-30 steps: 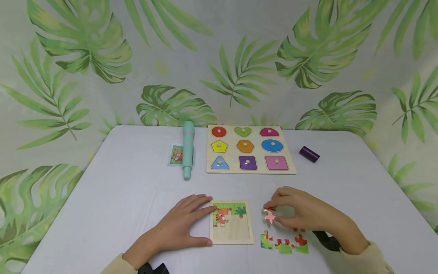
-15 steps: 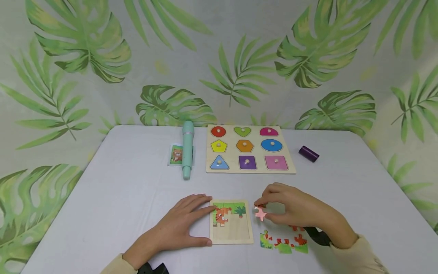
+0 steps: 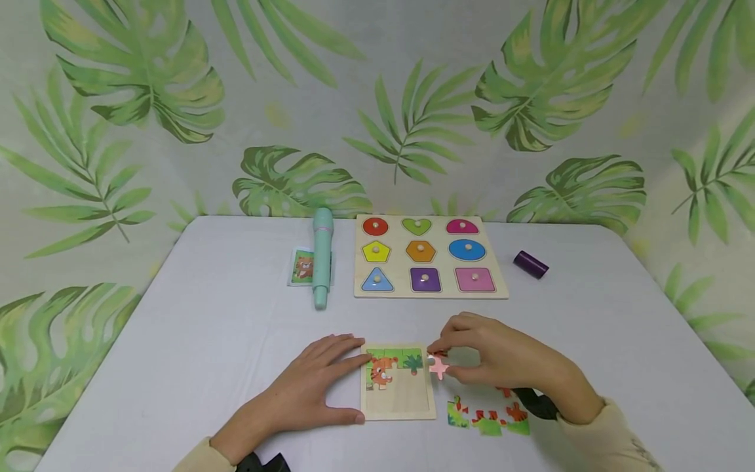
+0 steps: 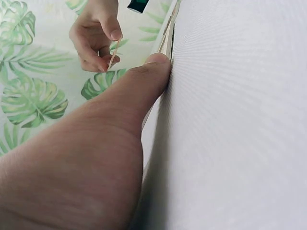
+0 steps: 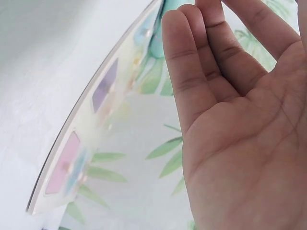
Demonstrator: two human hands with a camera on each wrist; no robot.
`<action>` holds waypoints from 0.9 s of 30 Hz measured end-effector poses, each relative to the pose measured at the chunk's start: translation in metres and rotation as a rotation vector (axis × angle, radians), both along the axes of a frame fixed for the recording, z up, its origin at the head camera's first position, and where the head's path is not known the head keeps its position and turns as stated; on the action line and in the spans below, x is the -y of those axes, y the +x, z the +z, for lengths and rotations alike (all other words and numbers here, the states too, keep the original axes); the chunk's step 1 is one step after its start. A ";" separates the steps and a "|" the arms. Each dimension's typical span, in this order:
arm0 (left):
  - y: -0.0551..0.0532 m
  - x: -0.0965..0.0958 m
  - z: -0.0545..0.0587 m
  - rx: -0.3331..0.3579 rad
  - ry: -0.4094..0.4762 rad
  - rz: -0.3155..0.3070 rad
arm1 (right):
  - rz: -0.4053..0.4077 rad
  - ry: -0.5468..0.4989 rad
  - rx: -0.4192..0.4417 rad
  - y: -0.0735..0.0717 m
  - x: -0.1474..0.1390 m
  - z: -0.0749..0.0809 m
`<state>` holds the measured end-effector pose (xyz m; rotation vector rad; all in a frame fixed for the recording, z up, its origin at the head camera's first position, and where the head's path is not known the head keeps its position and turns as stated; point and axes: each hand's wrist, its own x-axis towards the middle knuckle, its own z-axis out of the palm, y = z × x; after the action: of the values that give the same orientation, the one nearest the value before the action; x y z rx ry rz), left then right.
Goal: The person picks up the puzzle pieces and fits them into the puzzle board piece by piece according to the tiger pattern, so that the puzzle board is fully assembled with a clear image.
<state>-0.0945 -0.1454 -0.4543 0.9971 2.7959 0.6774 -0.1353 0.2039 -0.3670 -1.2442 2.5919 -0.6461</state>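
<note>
In the head view, a small wooden tray puzzle point(image 3: 404, 401) lies on the table, its upper and left parts filled with pieces of an orange animal, grass and a plant. My left hand point(image 3: 307, 387) rests against its left edge, fingers extended and thumb near the lower corner. Between thumb and fingers, my right hand point(image 3: 501, 351) pinches a pinkish puzzle piece point(image 3: 438, 367), held up at the tray's right edge. The left wrist view shows that puzzle piece point(image 4: 114, 55) edge-on. Several loose puzzle pieces point(image 3: 489, 426) lie below the right hand, some partly hidden by it.
Behind the tray lies a wooden shape board point(image 3: 395, 290) with knobbed colored shapes. To its left, a mint-green microphone-shaped stick point(image 3: 322, 259) lies across a small animal picture card point(image 3: 303, 267). A dark purple cylinder point(image 3: 531, 265) is at the right. Leaf-patterned cloth hangs behind the table.
My right hand has moved left with the pinched puzzle piece, from above the loose pieces to the tray's right edge. My left hand stays in place on the tray.
</note>
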 end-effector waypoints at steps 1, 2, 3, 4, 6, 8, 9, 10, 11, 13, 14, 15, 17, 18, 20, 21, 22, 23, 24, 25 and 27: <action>0.000 0.000 0.000 0.001 0.000 0.000 | -0.007 0.011 0.009 0.000 0.001 0.000; 0.000 0.000 0.000 0.002 0.001 0.000 | -0.009 0.017 0.015 0.000 0.002 0.001; 0.000 0.000 0.000 0.005 0.001 0.000 | -0.010 0.019 0.020 0.000 0.003 0.001; 0.000 0.000 0.001 0.008 0.001 0.001 | -0.009 0.019 0.020 0.000 0.004 0.001; 0.000 0.000 0.001 0.014 0.000 0.004 | -0.002 0.009 0.014 -0.001 0.007 0.001; -0.001 0.000 0.001 0.018 -0.002 0.007 | 0.006 0.001 0.015 -0.001 0.009 0.000; 0.000 0.000 0.001 0.021 -0.002 0.008 | 0.008 0.000 0.018 -0.001 0.011 -0.001; 0.000 0.000 0.001 0.023 -0.003 0.009 | 0.008 0.005 0.022 -0.001 0.013 -0.002; 0.000 0.000 0.002 0.026 -0.002 0.009 | 0.007 0.010 0.026 0.000 0.014 -0.003; 0.001 0.000 0.001 0.030 -0.001 0.008 | 0.008 0.022 0.032 0.000 0.017 -0.005; 0.002 0.000 0.001 0.034 0.000 0.007 | 0.009 0.027 0.029 0.000 0.018 -0.006; 0.002 0.000 0.001 0.034 -0.001 0.006 | 0.012 0.030 0.023 0.001 0.019 -0.007; 0.003 0.000 0.001 0.028 -0.003 0.004 | 0.019 0.031 0.005 0.001 0.021 -0.009; 0.003 0.001 0.001 0.020 -0.006 0.002 | 0.024 0.027 -0.006 0.000 0.022 -0.009; 0.002 0.001 0.002 0.007 -0.010 0.002 | 0.026 0.029 -0.024 0.000 0.025 -0.008; 0.001 0.001 0.003 0.001 -0.011 0.003 | 0.027 0.030 -0.028 -0.001 0.026 -0.008; 0.000 0.001 0.003 -0.001 -0.013 0.003 | 0.026 0.032 -0.030 -0.001 0.028 -0.008; 0.000 0.000 0.004 -0.001 -0.013 0.002 | 0.026 0.036 -0.030 -0.001 0.029 -0.007; 0.000 0.000 0.004 0.001 -0.015 0.002 | 0.025 0.040 -0.027 -0.001 0.031 -0.007; 0.000 0.000 0.004 0.006 -0.015 0.003 | 0.022 0.046 -0.022 -0.002 0.032 -0.007; 0.000 0.000 0.004 0.016 -0.017 0.001 | 0.022 0.050 -0.009 -0.001 0.034 -0.007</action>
<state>-0.0947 -0.1453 -0.4501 0.9835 2.7840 0.6568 -0.1365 0.1702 -0.3740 -1.2612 2.5812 -0.5690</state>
